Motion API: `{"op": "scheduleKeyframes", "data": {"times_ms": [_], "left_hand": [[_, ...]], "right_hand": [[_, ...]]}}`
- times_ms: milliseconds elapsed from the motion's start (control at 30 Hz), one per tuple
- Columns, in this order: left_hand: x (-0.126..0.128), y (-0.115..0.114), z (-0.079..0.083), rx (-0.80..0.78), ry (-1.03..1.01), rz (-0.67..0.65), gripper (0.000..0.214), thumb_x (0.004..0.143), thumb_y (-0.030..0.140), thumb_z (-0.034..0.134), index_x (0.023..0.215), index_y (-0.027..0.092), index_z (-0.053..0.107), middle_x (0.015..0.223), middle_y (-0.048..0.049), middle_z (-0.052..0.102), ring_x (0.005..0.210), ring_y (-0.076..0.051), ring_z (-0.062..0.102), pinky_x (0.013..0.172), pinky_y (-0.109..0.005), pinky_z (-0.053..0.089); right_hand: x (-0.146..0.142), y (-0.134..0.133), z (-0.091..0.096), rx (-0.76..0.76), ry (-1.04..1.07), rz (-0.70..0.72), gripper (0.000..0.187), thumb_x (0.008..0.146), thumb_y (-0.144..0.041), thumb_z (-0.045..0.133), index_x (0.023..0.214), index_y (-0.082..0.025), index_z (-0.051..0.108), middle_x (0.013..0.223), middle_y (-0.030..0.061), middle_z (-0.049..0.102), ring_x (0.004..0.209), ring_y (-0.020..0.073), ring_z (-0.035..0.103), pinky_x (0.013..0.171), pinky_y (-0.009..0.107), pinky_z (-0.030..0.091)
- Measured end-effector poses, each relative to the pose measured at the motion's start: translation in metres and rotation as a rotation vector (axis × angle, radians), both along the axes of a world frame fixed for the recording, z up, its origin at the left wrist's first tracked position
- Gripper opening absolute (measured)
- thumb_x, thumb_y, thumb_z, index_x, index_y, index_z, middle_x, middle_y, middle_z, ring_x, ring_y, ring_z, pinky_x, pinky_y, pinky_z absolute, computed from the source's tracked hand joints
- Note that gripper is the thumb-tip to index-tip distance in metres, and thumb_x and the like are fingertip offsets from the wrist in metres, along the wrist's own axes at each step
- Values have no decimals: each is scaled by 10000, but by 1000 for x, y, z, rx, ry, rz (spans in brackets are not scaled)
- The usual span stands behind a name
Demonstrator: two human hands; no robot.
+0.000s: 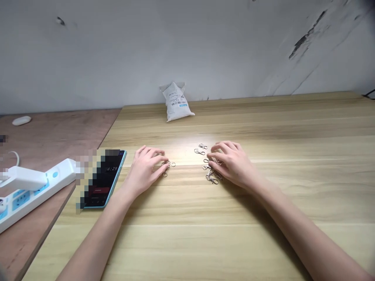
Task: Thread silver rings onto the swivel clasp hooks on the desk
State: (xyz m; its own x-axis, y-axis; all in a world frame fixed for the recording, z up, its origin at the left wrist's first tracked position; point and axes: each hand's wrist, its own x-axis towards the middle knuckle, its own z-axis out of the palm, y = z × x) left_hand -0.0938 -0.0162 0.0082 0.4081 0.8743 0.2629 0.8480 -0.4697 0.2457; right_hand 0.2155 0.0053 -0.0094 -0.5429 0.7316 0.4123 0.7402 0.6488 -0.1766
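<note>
Small metal clasps (pixel 208 167) lie scattered mid-desk, nearer the back edge than the front. The right hand (pixel 231 162) rests palm down over the right part of that cluster, fingers spread and lightly curled, touching several; whether it grips any cannot be told. A few more clasps (pixel 167 167) lie just left, at the fingertips of the left hand (pixel 146 166), also palm down and loosely curled. A white bag (pixel 176 100) stands at the desk's (pixel 263 218) back edge; a phone (pixel 104 178) lies at its left edge
</note>
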Motion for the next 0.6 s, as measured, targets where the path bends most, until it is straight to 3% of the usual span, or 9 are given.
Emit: {"op": "scheduleKeyframes", "data": {"times_ms": [167,433,600], "left_hand": [[4,-1,-3,6,10,-32,146,918,307,561,952,252,692,1066,-35,685,1003,-217,590,1073,-513,291],[8,-1,-5,51,31,-64,183,949,276,509,933,245,689,1013,-25,698,957,-201,593,1066,-495,294],[16,-4,-4,97,-5,-76,205,935,287,529,1088,256,661,1110,-66,670,1036,-219,599,1069,-497,312]], "right_hand": [[-13,-4,3,110,-52,8,207,923,-234,568,782,-225,720,941,60,677,955,225,556,966,435,374],[-21,-6,10,157,-183,-8,287,951,-161,479,725,-186,653,735,37,641,793,193,546,1039,423,322],[-22,-1,3,193,-119,-62,274,922,-148,485,696,-189,635,674,33,633,740,193,532,999,400,359]]}}
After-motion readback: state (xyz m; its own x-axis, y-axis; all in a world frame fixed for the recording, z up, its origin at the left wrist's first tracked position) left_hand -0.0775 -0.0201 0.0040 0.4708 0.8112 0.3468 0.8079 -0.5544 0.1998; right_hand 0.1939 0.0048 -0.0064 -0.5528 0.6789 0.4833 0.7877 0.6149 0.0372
